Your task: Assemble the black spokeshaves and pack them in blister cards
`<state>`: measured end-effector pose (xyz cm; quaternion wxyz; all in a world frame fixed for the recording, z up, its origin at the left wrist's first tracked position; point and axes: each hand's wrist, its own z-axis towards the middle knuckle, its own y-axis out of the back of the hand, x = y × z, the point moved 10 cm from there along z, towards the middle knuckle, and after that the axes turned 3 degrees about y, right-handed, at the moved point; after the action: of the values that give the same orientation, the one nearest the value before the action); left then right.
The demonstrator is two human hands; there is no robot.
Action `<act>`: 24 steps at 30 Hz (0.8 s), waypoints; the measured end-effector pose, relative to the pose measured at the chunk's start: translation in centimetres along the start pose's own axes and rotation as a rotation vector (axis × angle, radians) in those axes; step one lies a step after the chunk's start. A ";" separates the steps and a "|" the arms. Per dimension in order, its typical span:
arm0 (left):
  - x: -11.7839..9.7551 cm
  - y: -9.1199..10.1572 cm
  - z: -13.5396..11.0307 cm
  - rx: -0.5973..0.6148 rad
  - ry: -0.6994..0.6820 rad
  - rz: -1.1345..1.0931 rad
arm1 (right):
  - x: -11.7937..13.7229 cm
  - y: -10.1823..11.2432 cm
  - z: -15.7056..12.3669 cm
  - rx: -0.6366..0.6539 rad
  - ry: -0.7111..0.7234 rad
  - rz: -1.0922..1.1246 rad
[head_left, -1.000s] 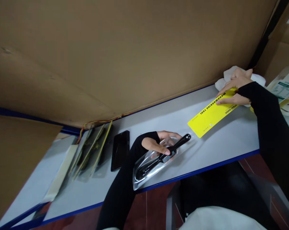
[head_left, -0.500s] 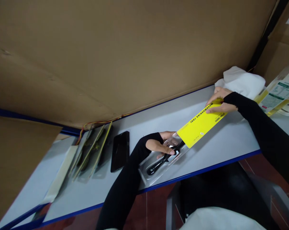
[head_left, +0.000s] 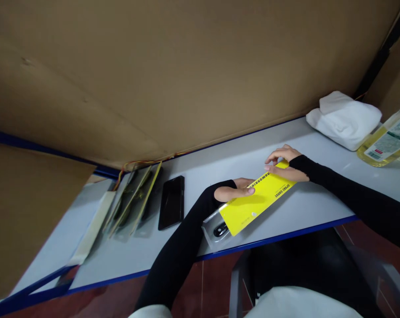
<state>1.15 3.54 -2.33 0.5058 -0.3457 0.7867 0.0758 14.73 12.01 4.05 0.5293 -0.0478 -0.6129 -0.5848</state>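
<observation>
A clear plastic blister pack [head_left: 210,238] with a black-handled spokeshave [head_left: 220,229] in it slants over the table's front part. A yellow card [head_left: 253,202], printed "SPOKE SHAVE" and "WOODWORKING TOOL", lies over most of it, so just one end of the handle shows. My left hand [head_left: 235,191] is closed round the pack's far side, its thumb pressing on the card and its fingers hidden beneath. At the card's upper right end, my right hand [head_left: 286,162] holds the card, thumb on the printed face, fingers bent at the far edge.
Left of my left arm lies a black phone [head_left: 171,203]. Several similar packs with yellow cards [head_left: 146,198] stand on edge beyond it, beside a pale strip [head_left: 92,229]. A white cloth bundle [head_left: 344,119] and a bottle of yellow liquid [head_left: 388,139] are at right. Cardboard [head_left: 186,75] walls the back.
The yellow card has slid down and left along the blister pack, covering most of the spokeshave. My right hand moved with it, and my left thumb now rests on the card.
</observation>
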 end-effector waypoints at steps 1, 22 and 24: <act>0.0 0.1 0.2 -0.005 -0.004 0.004 | 0.6 -0.3 -0.2 -0.021 0.002 0.023; -3.6 9.8 -1.6 -0.795 -0.665 -0.346 | -6.3 -1.4 -0.7 -0.080 -0.460 0.506; -2.7 9.9 -0.6 -0.882 -0.648 -0.333 | -5.0 -2.5 -1.2 0.024 -0.439 0.564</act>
<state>-4.73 11.93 -2.02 0.5343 -0.6025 0.4204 0.4182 15.90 13.09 -1.45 0.5259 -0.3332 -0.6818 -0.3842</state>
